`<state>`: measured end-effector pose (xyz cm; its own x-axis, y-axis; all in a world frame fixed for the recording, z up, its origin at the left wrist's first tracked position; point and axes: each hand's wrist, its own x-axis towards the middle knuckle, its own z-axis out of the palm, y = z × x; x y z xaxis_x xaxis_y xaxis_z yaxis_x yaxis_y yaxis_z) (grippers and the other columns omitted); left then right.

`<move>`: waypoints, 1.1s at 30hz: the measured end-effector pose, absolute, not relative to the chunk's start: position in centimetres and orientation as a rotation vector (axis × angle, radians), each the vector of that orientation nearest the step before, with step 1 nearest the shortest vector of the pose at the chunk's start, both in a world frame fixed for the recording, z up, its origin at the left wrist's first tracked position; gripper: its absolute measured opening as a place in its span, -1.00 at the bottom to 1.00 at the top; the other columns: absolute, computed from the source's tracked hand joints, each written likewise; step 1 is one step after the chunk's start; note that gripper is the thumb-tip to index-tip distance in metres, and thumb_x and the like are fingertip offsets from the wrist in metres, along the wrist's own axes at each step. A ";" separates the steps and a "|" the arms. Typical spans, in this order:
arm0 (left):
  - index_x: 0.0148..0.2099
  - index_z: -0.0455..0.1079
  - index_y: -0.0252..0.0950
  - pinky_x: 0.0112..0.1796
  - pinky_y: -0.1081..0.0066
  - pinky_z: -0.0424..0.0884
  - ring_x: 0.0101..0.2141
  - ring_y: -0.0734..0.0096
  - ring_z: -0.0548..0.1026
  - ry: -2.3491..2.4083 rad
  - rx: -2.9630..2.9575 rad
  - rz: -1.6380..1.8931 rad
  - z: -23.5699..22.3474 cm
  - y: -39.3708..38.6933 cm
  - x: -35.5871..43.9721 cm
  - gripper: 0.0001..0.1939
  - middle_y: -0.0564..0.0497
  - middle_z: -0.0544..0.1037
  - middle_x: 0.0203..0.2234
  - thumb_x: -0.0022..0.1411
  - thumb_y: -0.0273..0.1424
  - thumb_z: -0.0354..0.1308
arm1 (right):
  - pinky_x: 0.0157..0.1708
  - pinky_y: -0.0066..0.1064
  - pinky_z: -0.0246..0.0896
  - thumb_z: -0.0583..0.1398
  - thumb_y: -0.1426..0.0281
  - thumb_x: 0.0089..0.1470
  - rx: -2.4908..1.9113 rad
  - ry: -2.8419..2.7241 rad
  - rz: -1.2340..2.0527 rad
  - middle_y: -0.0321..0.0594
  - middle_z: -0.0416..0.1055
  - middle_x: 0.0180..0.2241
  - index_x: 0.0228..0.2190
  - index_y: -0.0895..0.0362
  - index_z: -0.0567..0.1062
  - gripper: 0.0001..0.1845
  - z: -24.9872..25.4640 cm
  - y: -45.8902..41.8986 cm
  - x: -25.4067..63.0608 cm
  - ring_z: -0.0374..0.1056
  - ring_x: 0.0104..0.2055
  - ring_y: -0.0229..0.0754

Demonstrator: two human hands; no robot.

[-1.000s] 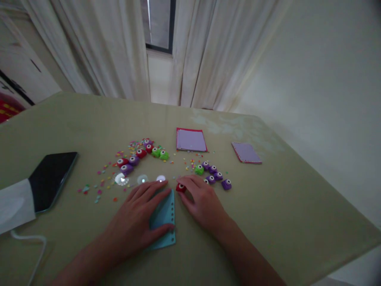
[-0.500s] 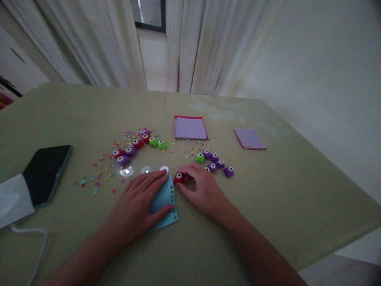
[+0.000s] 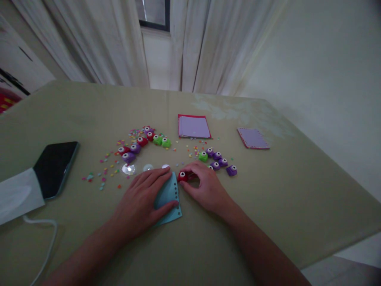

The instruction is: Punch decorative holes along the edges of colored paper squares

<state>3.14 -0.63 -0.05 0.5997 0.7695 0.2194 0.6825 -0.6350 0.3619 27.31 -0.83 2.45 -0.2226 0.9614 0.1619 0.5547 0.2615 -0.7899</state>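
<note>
Blue sheet, small dark holes lining its right side, lies under the left hand on a pale green tabletop, well in from the far edge. The left hand spreads flat over it, thumb apart from the fingers. The right hand clamps a red one-eyed figure between thumb and fingers beside the sheet's upper right corner; whether the two touch cannot be told. Toward the tabletop's left edge, a dark phone lies partly under white paper. Toward the far edge sits a red-edged purple stack, with a smaller purple stack nearer the right edge. Red, purple and green figures cluster left of center; purple and green ones gather beyond the right hand. Bright confetti is scattered among them.
</note>
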 end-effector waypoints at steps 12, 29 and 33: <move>0.42 0.29 -0.18 0.29 -0.05 0.30 0.29 -0.03 0.41 1.197 2.574 0.534 -0.1 -0.6 3.3 -0.33 -0.11 0.43 0.36 0.40 -0.02 0.25 | -0.07 -0.29 0.45 0.34 0.59 0.12 -1.319 -1.891 0.838 -0.16 0.54 -0.12 -0.13 0.12 0.60 -0.73 2.3 -1.0 27.2 0.48 -0.13 -0.14; 0.42 0.31 -0.18 0.29 -0.06 0.31 0.29 -0.05 0.42 1.211 2.545 0.545 -0.1 -0.6 3.4 -0.35 -0.12 0.44 0.35 0.41 -0.03 0.24 | -0.09 -0.29 0.46 0.38 0.56 0.14 -1.331 -1.843 0.807 -0.16 0.55 -0.15 -0.14 0.12 0.60 -0.76 2.1 -0.8 27.1 0.49 -0.15 -0.14; 0.42 0.31 -0.18 0.29 -0.06 0.31 0.29 -0.06 0.41 1.210 2.538 0.542 -0.1 -0.6 3.4 -0.35 -0.12 0.44 0.35 0.41 -0.03 0.24 | -0.10 -0.30 0.46 0.38 0.55 0.14 -1.329 -1.839 0.816 -0.17 0.55 -0.16 -0.15 0.12 0.61 -0.77 2.1 -0.8 27.1 0.48 -0.16 -0.15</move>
<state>3.38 -0.64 -0.13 0.5797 0.7865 0.2131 0.6827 -0.6116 0.3999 27.08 -0.77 2.11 -0.2147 0.9593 0.1835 0.5077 0.2701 -0.8181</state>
